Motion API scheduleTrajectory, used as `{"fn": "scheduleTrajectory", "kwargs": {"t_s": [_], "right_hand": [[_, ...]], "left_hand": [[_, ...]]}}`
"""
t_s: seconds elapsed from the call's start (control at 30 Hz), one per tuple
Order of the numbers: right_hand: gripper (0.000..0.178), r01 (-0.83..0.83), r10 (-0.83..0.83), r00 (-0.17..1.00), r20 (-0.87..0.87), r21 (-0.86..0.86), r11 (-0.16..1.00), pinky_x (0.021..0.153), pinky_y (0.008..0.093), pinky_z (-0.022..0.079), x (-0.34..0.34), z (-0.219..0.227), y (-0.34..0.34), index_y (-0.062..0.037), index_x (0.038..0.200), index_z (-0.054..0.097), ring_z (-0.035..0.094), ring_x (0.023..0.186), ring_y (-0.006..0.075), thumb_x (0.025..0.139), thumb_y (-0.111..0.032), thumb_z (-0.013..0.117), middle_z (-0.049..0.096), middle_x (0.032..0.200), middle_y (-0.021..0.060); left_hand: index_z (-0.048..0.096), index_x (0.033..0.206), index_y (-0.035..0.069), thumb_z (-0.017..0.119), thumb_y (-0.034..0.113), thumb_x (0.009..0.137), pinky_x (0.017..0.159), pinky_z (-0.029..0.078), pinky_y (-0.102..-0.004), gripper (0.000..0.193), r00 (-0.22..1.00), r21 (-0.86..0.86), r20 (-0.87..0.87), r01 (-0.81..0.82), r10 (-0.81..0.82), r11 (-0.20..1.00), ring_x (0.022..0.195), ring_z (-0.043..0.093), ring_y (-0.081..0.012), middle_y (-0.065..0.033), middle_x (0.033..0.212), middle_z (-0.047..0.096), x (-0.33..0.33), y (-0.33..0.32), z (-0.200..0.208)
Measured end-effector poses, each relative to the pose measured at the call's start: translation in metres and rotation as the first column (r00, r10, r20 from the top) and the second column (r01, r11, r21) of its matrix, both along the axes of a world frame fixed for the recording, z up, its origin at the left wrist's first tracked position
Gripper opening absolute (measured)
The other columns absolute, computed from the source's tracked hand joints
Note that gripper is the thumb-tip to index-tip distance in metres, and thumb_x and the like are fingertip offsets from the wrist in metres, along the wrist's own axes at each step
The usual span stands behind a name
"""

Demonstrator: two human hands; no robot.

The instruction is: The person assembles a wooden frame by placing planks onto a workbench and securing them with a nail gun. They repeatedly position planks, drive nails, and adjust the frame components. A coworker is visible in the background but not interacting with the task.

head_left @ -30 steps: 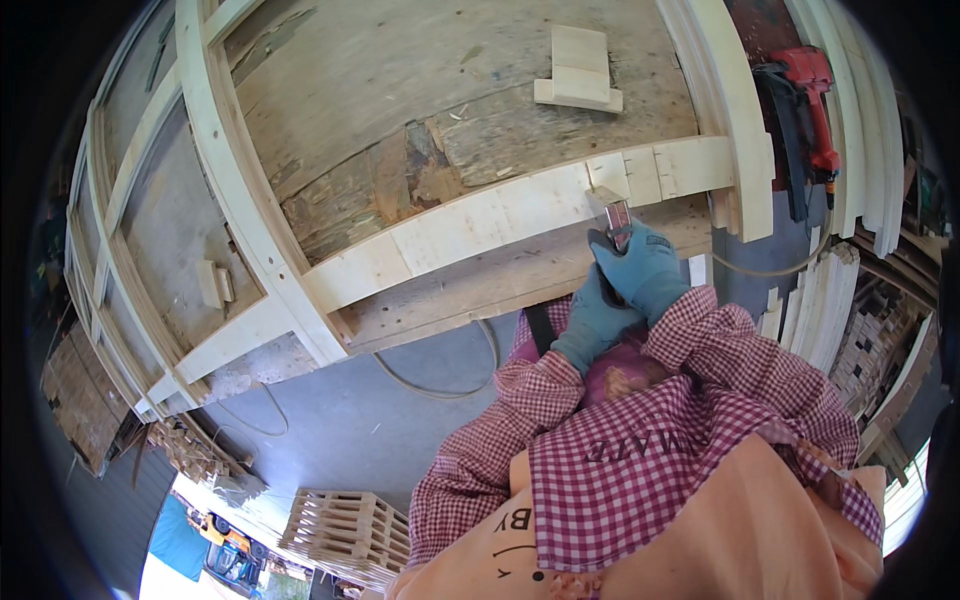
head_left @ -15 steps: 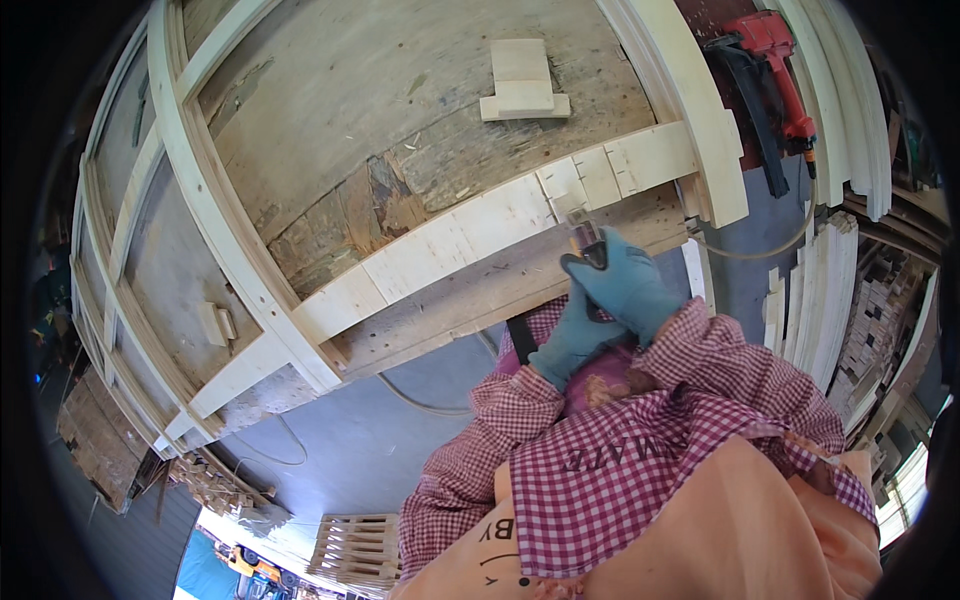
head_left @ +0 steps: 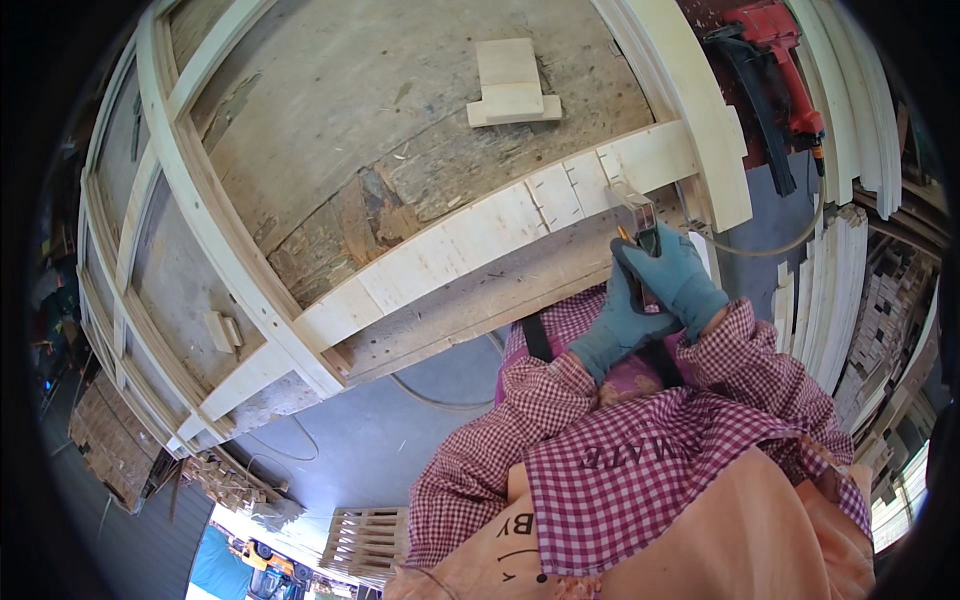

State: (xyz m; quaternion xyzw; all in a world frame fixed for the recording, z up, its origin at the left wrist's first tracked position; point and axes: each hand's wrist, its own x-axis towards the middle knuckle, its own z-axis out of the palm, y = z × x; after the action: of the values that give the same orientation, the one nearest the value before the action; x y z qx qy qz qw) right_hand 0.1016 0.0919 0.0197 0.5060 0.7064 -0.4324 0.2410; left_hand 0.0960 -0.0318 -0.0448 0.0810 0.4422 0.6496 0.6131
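Observation:
My right hand, in a teal glove, is closed round a small dark-handled tool with a shiny, partly see-through end and a bit of orange. My left hand, gloved alike, is closed against the tool's lower part and the other hand; its grip is partly hidden. The tool's tip meets the near edge of a pale wooden crosspiece, close to its right end. Dark lines with short ticks run across that crosspiece, left of the tip. What exactly the tool is, I cannot make out.
Beyond the crosspiece, a T-shaped pair of wood pieces lies on the worn board. Curved frame rails stretch away left. A red nail gun with a hose lies at the upper right, near stacked strips.
Both hands and the tool have moved right along the crosspiece, from among the tick marks to a place right of them. The view has shifted slightly.

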Motion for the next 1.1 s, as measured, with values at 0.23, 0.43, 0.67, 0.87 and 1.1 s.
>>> {"fn": "scheduleTrajectory", "kwargs": {"t_s": [0.23, 0.43, 0.67, 0.87, 1.1], "right_hand": [[0.045, -0.107, 0.103, 0.993, 0.050, 0.081, 0.991, 0.075, 0.0403, 0.049, -0.009, -0.006, 0.005, -0.0007, 0.097, 0.063, 0.064, 0.083, 0.0347, 0.080, -0.043, 0.064, 0.066, 0.087, 0.0211], [0.047, -0.176, 0.158, 0.981, 0.117, 0.167, 0.970, 0.076, 0.0413, 0.049, -0.009, -0.016, 0.000, -0.0011, 0.094, 0.065, 0.063, 0.083, 0.0366, 0.079, -0.046, 0.063, 0.066, 0.088, 0.0214], [0.047, -0.160, 0.131, 0.983, 0.130, 0.247, 0.956, 0.076, 0.0408, 0.050, -0.012, -0.021, -0.005, -0.0001, 0.091, 0.064, 0.064, 0.082, 0.0350, 0.077, -0.045, 0.064, 0.066, 0.086, 0.0216], [0.045, -0.154, 0.132, 0.985, 0.108, 0.235, 0.960, 0.072, 0.0389, 0.050, -0.011, -0.016, -0.003, 0.0006, 0.089, 0.063, 0.064, 0.079, 0.0330, 0.075, -0.042, 0.068, 0.066, 0.083, 0.0204], [0.040, 0.135, -0.125, 0.982, -0.139, 0.063, 0.989, 0.056, 0.0281, 0.046, 0.013, -0.007, 0.009, 0.0038, 0.084, 0.058, 0.056, 0.064, 0.0133, 0.075, -0.032, 0.073, 0.059, 0.069, 0.0064]], "left_hand": [[0.011, 0.142, 0.003, 0.079, 0.007, 0.067, 0.099, 0.041, -0.0341, 0.101, 0.999, -0.017, 0.022, -0.028, 0.029, 0.999, 0.119, 0.045, -0.0218, -0.0137, 0.133, 0.040, 0.000, 0.003, -0.003], [0.023, 0.138, 0.001, 0.080, 0.014, 0.064, 0.098, 0.041, -0.0337, 0.095, 1.000, -0.122, 0.019, -0.008, 0.010, 0.993, 0.118, 0.047, -0.0221, -0.0140, 0.130, 0.045, -0.009, 0.005, 0.003], [0.029, 0.135, 0.001, 0.082, 0.018, 0.062, 0.097, 0.042, -0.0328, 0.091, 0.942, -0.418, -0.204, 0.162, -0.266, 0.894, 0.114, 0.052, -0.0236, -0.0145, 0.125, 0.051, -0.016, 0.006, -0.003], [0.025, 0.137, 0.003, 0.084, 0.020, 0.061, 0.098, 0.042, -0.0345, 0.098, 0.991, -0.214, -0.103, 0.066, -0.089, 0.975, 0.117, 0.048, -0.0228, -0.0133, 0.130, 0.046, -0.013, 0.005, -0.009], [0.018, 0.140, 0.003, 0.085, 0.018, 0.060, 0.101, 0.039, -0.0354, 0.106, 0.999, 0.040, -0.034, -0.037, 0.038, 0.999, 0.123, 0.040, -0.0229, -0.0129, 0.136, 0.037, -0.002, 0.013, -0.001]]}}
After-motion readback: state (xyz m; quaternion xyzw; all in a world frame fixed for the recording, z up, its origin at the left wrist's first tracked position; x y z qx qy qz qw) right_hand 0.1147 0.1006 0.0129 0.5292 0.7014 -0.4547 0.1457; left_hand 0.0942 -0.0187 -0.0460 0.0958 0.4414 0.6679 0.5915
